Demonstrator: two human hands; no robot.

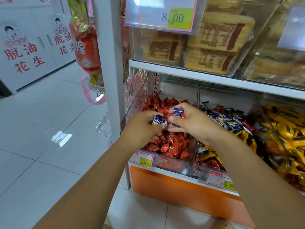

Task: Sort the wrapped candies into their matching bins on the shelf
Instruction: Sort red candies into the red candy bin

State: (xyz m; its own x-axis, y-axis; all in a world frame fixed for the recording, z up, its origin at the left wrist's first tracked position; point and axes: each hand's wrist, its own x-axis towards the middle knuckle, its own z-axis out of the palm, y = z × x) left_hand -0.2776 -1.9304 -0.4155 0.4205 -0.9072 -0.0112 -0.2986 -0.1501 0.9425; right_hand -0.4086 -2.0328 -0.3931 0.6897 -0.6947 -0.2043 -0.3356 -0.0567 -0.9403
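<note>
Two hands meet at the middle of the frame, over the red bin (171, 164) on the lower shelf. Left hand (143, 124) has its fingers curled around a blue candy (159, 120), whose white-and-yellow end pokes out toward the right. Right hand (193, 124) pinches a second blue candy (177, 112) between thumb and forefinger, raised a little higher; another dark blue edge shows beneath the thumb, though what it belongs to is unclear. Both hands' fingertips nearly touch. Below them lie the red candies (168, 146), heaped in the clear bin. Just right of it, the middle bin (197, 156) holds a mix (231, 123) of blue, red and yellow wrappers, and at the far right sit the yellow candies (283, 129). Price tags (145, 160) hang on the fronts of the two left bins, above an orange base (181, 187). On the upper shelf (181, 70), clear boxes hold tan packets (214, 47) behind a tag reading 8.00 (165, 14). An orange carrot-shaped pack (85, 47) hangs on the shelf's end at upper left of centre, with white cabinets (24, 52) bearing red characters beyond it and pale floor tiles (41, 129) at the left.
</note>
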